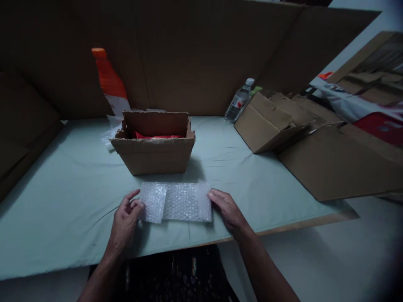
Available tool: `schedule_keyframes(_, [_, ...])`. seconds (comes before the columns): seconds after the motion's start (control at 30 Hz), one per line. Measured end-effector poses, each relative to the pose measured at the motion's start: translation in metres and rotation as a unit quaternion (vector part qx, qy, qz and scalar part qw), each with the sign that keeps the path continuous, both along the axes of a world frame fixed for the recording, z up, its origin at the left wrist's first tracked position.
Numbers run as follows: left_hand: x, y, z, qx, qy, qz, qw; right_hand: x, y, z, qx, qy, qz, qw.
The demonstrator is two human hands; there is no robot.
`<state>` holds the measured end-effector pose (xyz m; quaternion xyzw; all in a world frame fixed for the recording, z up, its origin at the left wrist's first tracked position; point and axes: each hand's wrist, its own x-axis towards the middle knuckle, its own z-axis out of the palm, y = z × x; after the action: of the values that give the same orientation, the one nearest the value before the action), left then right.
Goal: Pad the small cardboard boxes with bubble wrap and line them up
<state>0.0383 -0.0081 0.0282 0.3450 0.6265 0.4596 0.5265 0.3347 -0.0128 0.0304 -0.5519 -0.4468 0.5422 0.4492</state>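
A sheet of bubble wrap (178, 202) lies flat on the pale green table cover (63, 184), its left end folded over. My left hand (126, 222) pinches that folded left edge between thumb and fingers. My right hand (227, 209) rests with fingers stretched flat against the sheet's right edge. Just behind the wrap stands a small open cardboard box (154, 153) with something red (157, 136) inside.
An orange-and-white bottle (111, 84) stands behind the box on the left. A clear water bottle (239, 100) is at the back right, beside several flattened and open cardboard boxes (302, 138). Cardboard sheets wall the back and left. The table's front edge is near my wrists.
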Motion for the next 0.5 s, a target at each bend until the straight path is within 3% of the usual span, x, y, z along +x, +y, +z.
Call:
schedule_keyframes(0.1, [-0.01, 0.003, -0.001, 0.048, 0.103, 0.004, 0.994, 0.005, -0.006, 0.015, 0.063, -0.153, -0.074, 0.983])
schedule_keyframes(0.17, [-0.012, 0.002, -0.002, 0.091, 0.185, -0.003, 0.979, 0.001, -0.016, 0.039, 0.123, -0.172, -0.085, 0.974])
schedule_keyframes(0.27, [-0.007, -0.004, -0.004, 0.189, 0.333, -0.031, 0.923, -0.01, -0.038, 0.084, 0.178, -0.079, 0.073, 0.978])
schedule_keyframes(0.37, [0.003, -0.012, -0.009, 0.277, 0.444, -0.085, 0.848, -0.015, -0.058, 0.12, 0.174, -0.071, 0.28, 0.941])
schedule_keyframes(0.43, [0.01, -0.016, -0.013, 0.278, 0.503, -0.128, 0.809, -0.014, -0.067, 0.13, 0.158, -0.118, 0.351, 0.916])
schedule_keyframes(0.5, [0.014, -0.018, -0.016, 0.242, 0.552, -0.16, 0.782, -0.011, -0.071, 0.131, 0.139, -0.153, 0.37, 0.906])
